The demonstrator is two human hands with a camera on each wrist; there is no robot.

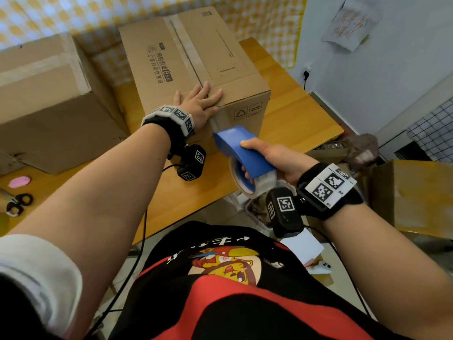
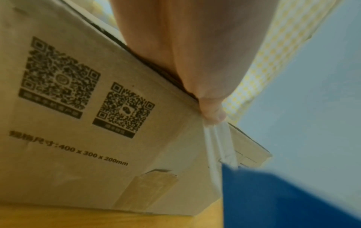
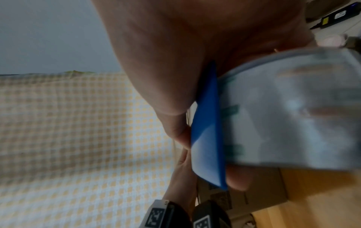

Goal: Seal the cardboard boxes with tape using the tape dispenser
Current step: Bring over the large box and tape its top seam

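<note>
A printed cardboard box [image 1: 186, 65] stands on the wooden table [image 1: 294, 123], its top flaps closed and a clear tape strip along the centre seam. My left hand [image 1: 198, 101] lies flat with straight fingers on the near edge of the box top, over the seam. My right hand [image 1: 272, 158] grips the blue tape dispenser [image 1: 240, 150] with its clear tape roll [image 1: 247, 185]. The dispenser's front sits against the box's near side, where a tape strip [image 2: 218, 138] runs down from the top edge. In the left wrist view the box side [image 2: 97, 123] shows QR codes.
A larger plain box [image 1: 49, 94] stands at the left on the table. Scissors [image 1: 17, 203] and a pink item [image 1: 19, 181] lie near the left edge. More boxes [image 1: 416, 192] and clutter are on the floor at the right. A checked cloth [image 1: 73, 15] hangs behind.
</note>
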